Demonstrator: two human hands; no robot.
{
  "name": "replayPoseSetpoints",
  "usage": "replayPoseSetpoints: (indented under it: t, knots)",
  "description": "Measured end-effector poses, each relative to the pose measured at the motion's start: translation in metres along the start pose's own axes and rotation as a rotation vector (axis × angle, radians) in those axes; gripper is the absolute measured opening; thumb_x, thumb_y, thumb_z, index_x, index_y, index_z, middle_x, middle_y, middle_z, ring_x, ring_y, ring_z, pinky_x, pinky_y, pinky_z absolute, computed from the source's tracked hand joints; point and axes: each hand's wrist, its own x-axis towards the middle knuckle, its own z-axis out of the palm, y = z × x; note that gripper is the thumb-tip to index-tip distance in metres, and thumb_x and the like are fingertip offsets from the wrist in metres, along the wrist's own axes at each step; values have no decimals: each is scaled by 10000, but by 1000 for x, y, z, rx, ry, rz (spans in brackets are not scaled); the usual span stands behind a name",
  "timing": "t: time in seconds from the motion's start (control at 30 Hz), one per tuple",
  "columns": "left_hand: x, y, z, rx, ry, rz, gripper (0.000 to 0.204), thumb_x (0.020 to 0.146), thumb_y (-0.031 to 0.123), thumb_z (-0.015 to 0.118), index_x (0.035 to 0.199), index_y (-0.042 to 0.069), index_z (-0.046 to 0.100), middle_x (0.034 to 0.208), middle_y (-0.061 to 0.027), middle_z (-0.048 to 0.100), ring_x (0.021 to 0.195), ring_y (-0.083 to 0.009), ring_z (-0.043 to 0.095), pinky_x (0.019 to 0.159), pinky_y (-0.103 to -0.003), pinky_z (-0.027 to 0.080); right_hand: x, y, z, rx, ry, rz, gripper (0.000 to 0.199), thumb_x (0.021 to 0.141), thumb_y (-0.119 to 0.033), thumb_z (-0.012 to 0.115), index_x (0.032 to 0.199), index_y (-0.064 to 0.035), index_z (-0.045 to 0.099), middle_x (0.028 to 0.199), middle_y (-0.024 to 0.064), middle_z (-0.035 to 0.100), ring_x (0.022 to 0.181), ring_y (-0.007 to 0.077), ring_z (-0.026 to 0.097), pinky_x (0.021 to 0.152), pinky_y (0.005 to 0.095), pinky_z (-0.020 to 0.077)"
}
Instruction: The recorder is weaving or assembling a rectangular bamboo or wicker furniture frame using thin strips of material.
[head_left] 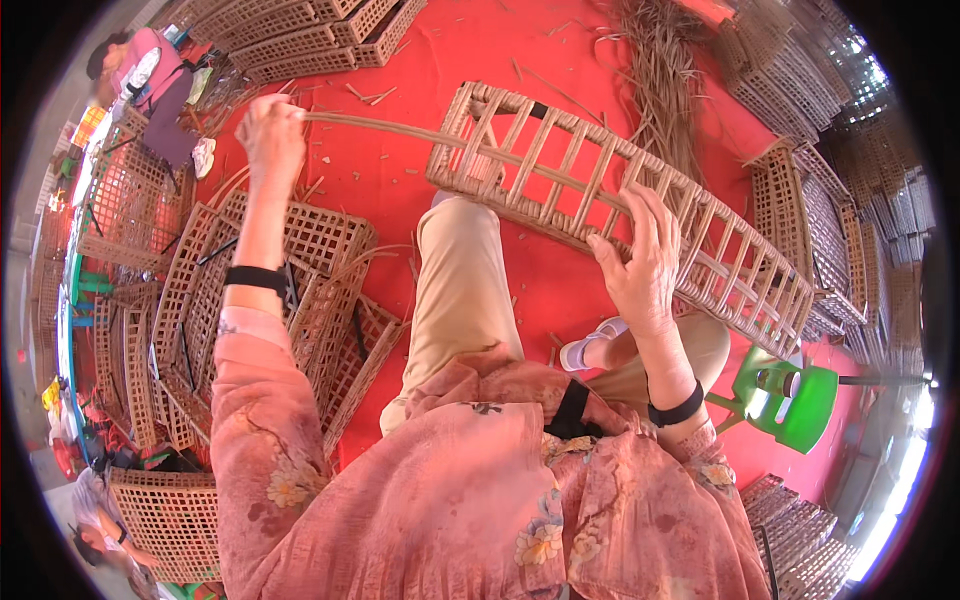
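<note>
Across my knees lies a long, narrow wicker frame with thick wrapped edges and thin crosswise rungs. It slants from upper left down to the right. My left hand is raised at the upper left, fingers closed on one end of a flat brown strand. That strand runs taut to the frame's left end and on along its rungs. My right hand grips the middle of the frame, with its fingers over the rungs and its thumb at the near edge. What lies under those fingers is hidden.
Open-grid wicker baskets are piled at my left, with more stacks at the far left and right. Loose strands lie in a bundle beyond the frame. A green stool bears small items. Two people sit at the left.
</note>
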Motion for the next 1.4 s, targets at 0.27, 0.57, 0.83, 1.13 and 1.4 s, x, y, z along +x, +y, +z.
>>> replayPoseSetpoints:
  t: [0.27,0.57,0.83,1.13,1.4]
  knots:
    - [39,-180,12,114,329,-151,186,907,284,651,904,101,689,630,-73,598,562,-242,621,524,-391,533,-18,3,1,-147,115,32,516,793,-340,772,1205,-64,629,1329,115,543,1224,342,493,1026,479,374]
    - [-30,11,-2,-271,156,28,307,973,242,626,1213,51,641,1205,-135,641,1123,-305,598,950,-428,481,-57,21,-46,-87,197,93,349,815,-195,735,1125,-70,637,1224,113,577,1161,326,531,973,453,418]
    - [-103,118,-2,-759,-77,-387,337,1014,310,578,1195,38,661,1212,-117,640,1038,-237,644,898,-373,546,-156,164,-189,-302,681,1026,232,913,-229,666,1050,-50,723,942,107,691,858,215,653,773,348,505]
    - [-106,141,-5,-777,-233,-379,331,995,269,604,1180,1,659,1124,-120,690,1008,-224,643,881,-356,491,-183,234,-235,-73,262,787,292,901,-251,683,1088,-30,717,946,110,741,880,204,703,802,322,531]
    - [-103,145,5,-808,-242,-328,325,1004,240,582,1219,3,641,1102,-108,687,979,-202,637,871,-342,496,-172,239,-251,446,295,1045,308,885,-341,722,956,-41,737,672,-23,564,598,77,501,554,250,398]
